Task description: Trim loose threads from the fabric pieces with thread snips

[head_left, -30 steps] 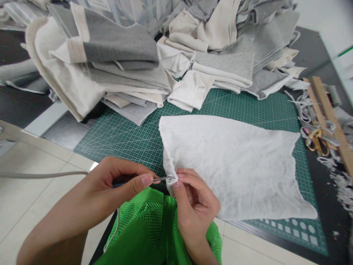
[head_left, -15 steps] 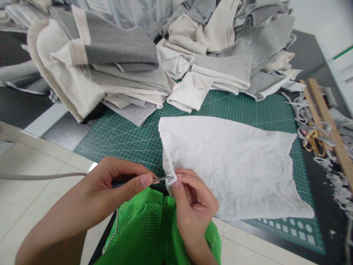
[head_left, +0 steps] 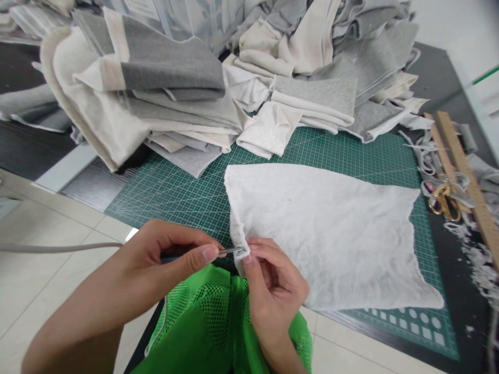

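Note:
A white piece of fabric (head_left: 331, 234) lies spread across the green cutting mat, its left edge hanging towards the body. My left hand (head_left: 175, 259) pinches a thin metal tool (head_left: 231, 251) between thumb and index finger. The tool's tip meets the folded edge of the fabric; most of its length is hidden in the hand, so I cannot tell its exact kind. On the other side of that spot, my right hand (head_left: 275, 280) is closed on the fabric edge, thumb below and fingers above.
Piles of grey and cream fabric (head_left: 171, 78) cover the back of the green cutting mat (head_left: 175, 192). To the right lie gold-handled scissors (head_left: 444, 201), wooden rulers (head_left: 463, 171) and white scraps (head_left: 473, 254). A grey cable (head_left: 58, 248) runs in from the left.
My left hand has shifted very slightly to the right, the metal tool still at the fabric edge. My right hand and the white fabric look the same.

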Demonstrator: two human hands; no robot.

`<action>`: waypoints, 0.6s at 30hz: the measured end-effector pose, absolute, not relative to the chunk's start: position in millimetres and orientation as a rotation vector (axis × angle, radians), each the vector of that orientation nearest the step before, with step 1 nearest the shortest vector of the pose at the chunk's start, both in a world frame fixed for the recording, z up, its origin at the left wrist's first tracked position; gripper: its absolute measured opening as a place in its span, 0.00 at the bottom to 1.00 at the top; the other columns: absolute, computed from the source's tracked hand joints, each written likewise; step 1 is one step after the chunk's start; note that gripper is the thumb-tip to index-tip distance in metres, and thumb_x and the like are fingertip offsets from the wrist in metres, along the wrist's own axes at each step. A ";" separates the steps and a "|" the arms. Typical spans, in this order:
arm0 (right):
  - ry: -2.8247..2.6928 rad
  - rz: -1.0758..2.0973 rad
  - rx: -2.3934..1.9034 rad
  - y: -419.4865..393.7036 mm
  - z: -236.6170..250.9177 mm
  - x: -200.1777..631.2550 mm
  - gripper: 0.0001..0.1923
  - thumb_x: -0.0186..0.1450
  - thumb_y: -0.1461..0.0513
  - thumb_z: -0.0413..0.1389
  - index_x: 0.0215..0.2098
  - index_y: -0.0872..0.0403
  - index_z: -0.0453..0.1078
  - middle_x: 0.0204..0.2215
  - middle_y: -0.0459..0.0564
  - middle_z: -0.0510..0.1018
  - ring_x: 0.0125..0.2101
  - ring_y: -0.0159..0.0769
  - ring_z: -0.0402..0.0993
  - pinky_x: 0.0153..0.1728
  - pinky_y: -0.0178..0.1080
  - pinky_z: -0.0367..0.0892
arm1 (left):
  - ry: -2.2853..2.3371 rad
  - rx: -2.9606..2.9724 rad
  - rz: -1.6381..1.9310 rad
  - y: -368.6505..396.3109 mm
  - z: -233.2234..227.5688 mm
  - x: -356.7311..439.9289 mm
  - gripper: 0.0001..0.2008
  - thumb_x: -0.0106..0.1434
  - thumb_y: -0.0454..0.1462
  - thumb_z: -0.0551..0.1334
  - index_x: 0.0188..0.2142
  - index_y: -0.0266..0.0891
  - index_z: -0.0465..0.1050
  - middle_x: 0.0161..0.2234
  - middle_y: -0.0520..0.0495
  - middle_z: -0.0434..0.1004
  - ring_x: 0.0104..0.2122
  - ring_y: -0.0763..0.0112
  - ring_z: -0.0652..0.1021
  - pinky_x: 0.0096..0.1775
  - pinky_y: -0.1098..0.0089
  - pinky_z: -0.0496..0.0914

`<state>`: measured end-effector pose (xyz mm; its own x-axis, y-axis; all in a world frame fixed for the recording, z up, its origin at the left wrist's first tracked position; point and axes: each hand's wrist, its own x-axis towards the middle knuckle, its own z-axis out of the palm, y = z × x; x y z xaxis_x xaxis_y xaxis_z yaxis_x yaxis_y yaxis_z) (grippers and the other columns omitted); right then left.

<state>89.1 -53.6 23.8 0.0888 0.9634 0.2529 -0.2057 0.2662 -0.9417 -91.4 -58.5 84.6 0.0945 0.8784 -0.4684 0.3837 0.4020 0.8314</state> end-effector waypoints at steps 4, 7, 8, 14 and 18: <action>-1.128 1.060 -0.900 -53.0 23.9 88.7 0.15 0.64 0.73 0.59 0.41 0.48 0.80 0.35 0.46 0.85 0.37 0.34 0.82 0.37 0.38 0.80 | 1.496 1.199 0.517 -59.5 84.0 -93.2 0.19 0.65 0.53 0.63 0.39 0.44 0.85 0.28 0.50 0.80 0.30 0.70 0.77 0.29 0.75 0.68; -1.130 1.053 -0.915 -52.3 24.4 88.1 0.14 0.64 0.72 0.59 0.40 0.48 0.80 0.34 0.46 0.85 0.36 0.35 0.82 0.37 0.39 0.81 | 1.483 1.206 0.508 -59.2 83.9 -94.2 0.19 0.65 0.54 0.62 0.39 0.44 0.84 0.27 0.51 0.79 0.29 0.71 0.75 0.28 0.75 0.66; -1.127 1.053 -0.916 -52.2 24.6 88.1 0.14 0.64 0.72 0.59 0.40 0.48 0.80 0.34 0.46 0.85 0.36 0.35 0.82 0.37 0.39 0.81 | 1.493 1.195 0.508 -59.2 83.7 -94.1 0.19 0.65 0.54 0.62 0.39 0.44 0.85 0.27 0.51 0.80 0.29 0.71 0.76 0.28 0.75 0.67; -1.129 1.049 -0.907 -52.8 24.8 89.2 0.15 0.64 0.73 0.59 0.40 0.48 0.80 0.34 0.46 0.85 0.36 0.34 0.82 0.36 0.39 0.81 | 1.530 1.189 0.532 -60.0 83.3 -91.8 0.18 0.63 0.53 0.64 0.37 0.45 0.85 0.30 0.50 0.84 0.32 0.69 0.79 0.32 0.75 0.70; -1.122 1.068 -0.899 -53.0 25.0 89.5 0.15 0.64 0.73 0.59 0.40 0.48 0.80 0.35 0.46 0.85 0.36 0.33 0.82 0.38 0.38 0.80 | 1.552 1.170 0.579 -59.5 84.0 -91.1 0.16 0.62 0.52 0.65 0.35 0.46 0.85 0.31 0.50 0.84 0.33 0.69 0.80 0.33 0.76 0.71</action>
